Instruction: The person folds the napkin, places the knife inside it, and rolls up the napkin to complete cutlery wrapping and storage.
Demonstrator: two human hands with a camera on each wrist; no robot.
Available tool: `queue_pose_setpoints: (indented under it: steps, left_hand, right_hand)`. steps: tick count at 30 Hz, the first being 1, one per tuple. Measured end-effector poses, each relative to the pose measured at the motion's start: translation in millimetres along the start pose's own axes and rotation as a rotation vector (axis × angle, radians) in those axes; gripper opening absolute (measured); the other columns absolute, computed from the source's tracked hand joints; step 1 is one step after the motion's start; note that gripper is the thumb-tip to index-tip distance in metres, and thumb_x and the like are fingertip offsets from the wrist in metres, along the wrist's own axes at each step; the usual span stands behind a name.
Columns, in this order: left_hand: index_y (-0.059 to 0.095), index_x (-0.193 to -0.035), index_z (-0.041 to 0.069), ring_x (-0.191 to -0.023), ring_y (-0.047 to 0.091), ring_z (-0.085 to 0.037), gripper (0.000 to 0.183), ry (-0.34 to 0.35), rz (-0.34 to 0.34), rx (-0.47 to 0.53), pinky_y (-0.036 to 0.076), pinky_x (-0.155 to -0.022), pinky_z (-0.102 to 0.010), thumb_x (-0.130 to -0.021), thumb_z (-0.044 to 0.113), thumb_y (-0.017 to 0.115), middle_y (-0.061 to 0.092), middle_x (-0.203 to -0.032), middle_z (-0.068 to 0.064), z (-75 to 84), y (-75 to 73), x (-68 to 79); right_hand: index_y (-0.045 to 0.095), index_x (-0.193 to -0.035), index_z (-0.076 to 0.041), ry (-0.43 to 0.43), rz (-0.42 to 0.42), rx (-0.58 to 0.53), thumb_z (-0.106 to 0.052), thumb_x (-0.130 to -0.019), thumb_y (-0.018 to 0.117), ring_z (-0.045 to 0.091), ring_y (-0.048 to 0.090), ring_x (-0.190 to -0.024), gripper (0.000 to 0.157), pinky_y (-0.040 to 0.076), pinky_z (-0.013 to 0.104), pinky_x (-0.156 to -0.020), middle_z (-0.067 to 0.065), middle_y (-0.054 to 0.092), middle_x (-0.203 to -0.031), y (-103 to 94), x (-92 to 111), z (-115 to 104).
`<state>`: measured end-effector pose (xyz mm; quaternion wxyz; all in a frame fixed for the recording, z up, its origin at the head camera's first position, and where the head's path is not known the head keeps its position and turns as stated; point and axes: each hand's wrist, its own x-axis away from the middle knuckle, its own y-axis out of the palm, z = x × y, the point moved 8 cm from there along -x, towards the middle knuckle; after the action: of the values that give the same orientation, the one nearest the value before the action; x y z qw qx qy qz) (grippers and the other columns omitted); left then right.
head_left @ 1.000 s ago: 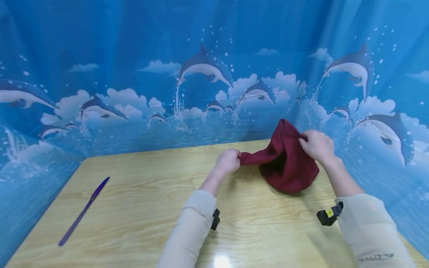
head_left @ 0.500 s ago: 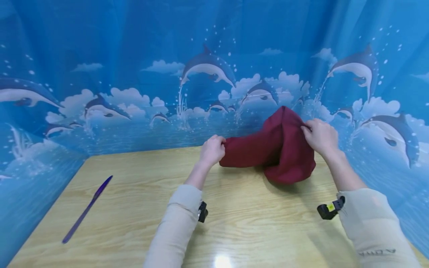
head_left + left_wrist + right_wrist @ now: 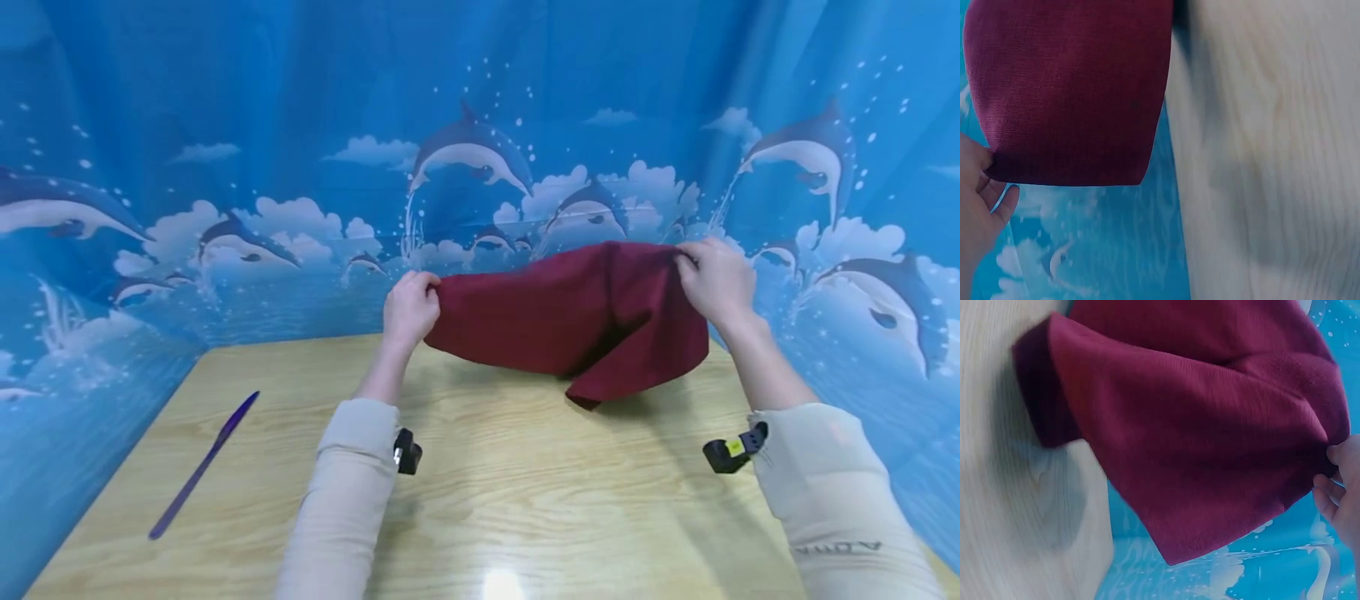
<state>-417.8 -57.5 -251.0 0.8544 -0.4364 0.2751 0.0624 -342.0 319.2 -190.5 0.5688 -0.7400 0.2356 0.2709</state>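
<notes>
A dark red cloth (image 3: 540,312) hangs stretched between both hands above the far part of the table. My left hand (image 3: 412,310) pinches its left upper corner, which also shows in the left wrist view where the cloth (image 3: 1072,94) hangs flat. With thumb and fingers my right hand (image 3: 717,282) pinches the upper edge at the right. In the right wrist view, the cloth (image 3: 1179,431) has folds near the right fingers, and one corner is folded over. From the head view, its lower right part droops close to the table.
A purple plastic knife (image 3: 204,465) lies on the left of the wood-grain table (image 3: 480,483). A blue curtain (image 3: 315,83) printed with dolphins stands behind the table and along its sides.
My left hand has moved left and up, drawing the bunched cloth out into a wide sheet. The right hand has risen slightly, keeping its hold.
</notes>
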Motion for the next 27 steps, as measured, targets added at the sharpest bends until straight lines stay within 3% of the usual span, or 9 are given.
queue_pose_setpoints:
  steps: [4, 10, 14, 21, 27]
  left_hand:
    - [0.066, -0.104, 0.001, -0.095, 0.056, -0.029, 0.022, 0.007, 0.091, 0.003, 0.046, -0.083, -0.042, -0.092, 0.006, 0.049, 0.061, -0.101, -0.015, -15.7, -26.5, 0.1]
    - [0.067, -0.101, 0.000, -0.091, 0.057, -0.031, 0.021, 0.066, 0.235, -0.006, 0.047, -0.079, -0.044, -0.092, 0.007, 0.049, 0.061, -0.098, -0.016, -26.1, -66.4, 3.0]
    - [0.067, -0.102, 0.001, -0.092, 0.057, -0.032, 0.022, 0.056, 0.284, -0.019, 0.046, -0.080, -0.046, -0.093, 0.008, 0.049, 0.061, -0.101, -0.017, -33.3, -89.3, 3.9]
    - [0.064, -0.108, -0.001, -0.094, 0.057, -0.033, 0.024, -0.006, 0.262, -0.050, 0.046, -0.081, -0.048, -0.094, 0.009, 0.048, 0.061, -0.105, -0.019, -47.0, -107.6, 4.9]
    - [0.061, -0.114, 0.000, -0.100, 0.055, -0.033, 0.026, -0.078, 0.159, -0.085, 0.044, -0.084, -0.049, -0.094, 0.010, 0.048, 0.059, -0.111, -0.019, -57.2, -104.2, 2.4]
  right_hand:
    - [0.067, -0.103, 0.002, -0.029, 0.002, 0.000, -0.010, -0.092, 0.048, 0.041, 0.055, -0.090, 0.024, 0.042, 0.054, -0.072, 0.023, 0.061, -0.098, 1.8, -4, -10]
    - [0.067, -0.101, 0.003, -0.071, -0.003, -0.036, -0.008, -0.092, 0.047, 0.038, 0.056, -0.089, 0.024, 0.043, 0.052, -0.074, 0.023, 0.061, -0.097, 9.7, -9, -29]
    - [0.068, -0.098, 0.002, -0.104, 0.011, -0.085, -0.007, -0.091, 0.048, 0.037, 0.057, -0.088, 0.023, 0.043, 0.052, -0.074, 0.021, 0.062, -0.095, 15.1, -12, -44]
    - [0.068, -0.099, 0.000, -0.165, -0.066, -0.127, -0.008, -0.091, 0.050, 0.035, 0.059, -0.087, 0.022, 0.044, 0.052, -0.074, 0.019, 0.063, -0.095, 37.4, -7, -62]
    - [0.068, -0.101, 0.000, -0.229, -0.344, -0.104, -0.010, -0.091, 0.051, 0.036, 0.059, -0.091, 0.022, 0.045, 0.051, -0.077, 0.020, 0.064, -0.098, 81.1, 13, -71]
